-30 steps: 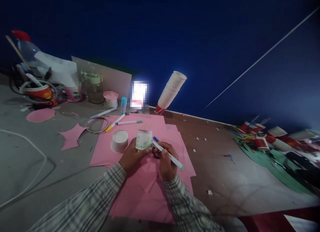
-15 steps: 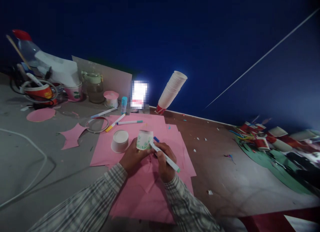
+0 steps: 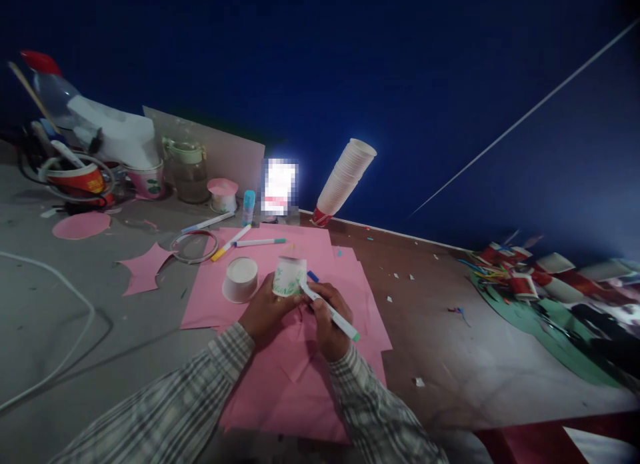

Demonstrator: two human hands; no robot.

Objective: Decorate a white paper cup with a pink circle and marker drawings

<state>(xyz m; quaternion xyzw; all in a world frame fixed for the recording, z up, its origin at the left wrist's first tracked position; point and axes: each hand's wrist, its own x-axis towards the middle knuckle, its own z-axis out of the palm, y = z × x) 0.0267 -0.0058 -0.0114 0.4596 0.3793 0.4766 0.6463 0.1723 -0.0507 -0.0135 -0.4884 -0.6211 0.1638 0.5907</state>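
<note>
My left hand (image 3: pixel 263 311) is closed around an upturned white paper cup (image 3: pixel 289 277) that bears green marks. My right hand (image 3: pixel 327 321) grips a white marker with a green end cap (image 3: pixel 333 313), its tip against the cup's side. Both hands rest over pink paper sheets (image 3: pixel 345 277) spread on the table. A second upturned white cup (image 3: pixel 241 279) stands just left of my left hand. A blue marker cap (image 3: pixel 313 276) lies behind the cup.
Three markers (image 3: pixel 230 244) and a wire ring (image 3: pixel 194 245) lie beyond the pink sheets. A leaning stack of white cups (image 3: pixel 345 181) stands against the blue wall. Jars, a glue stick (image 3: pixel 248 207) and a bucket (image 3: pixel 75 181) crowd the far left. Cut cups and green paper (image 3: pixel 545 317) lie right.
My right hand has shifted the marker slightly left and down along the cup; the marker now lies lower. The view has tilted a little; the left hand keeps hold of the cup.
</note>
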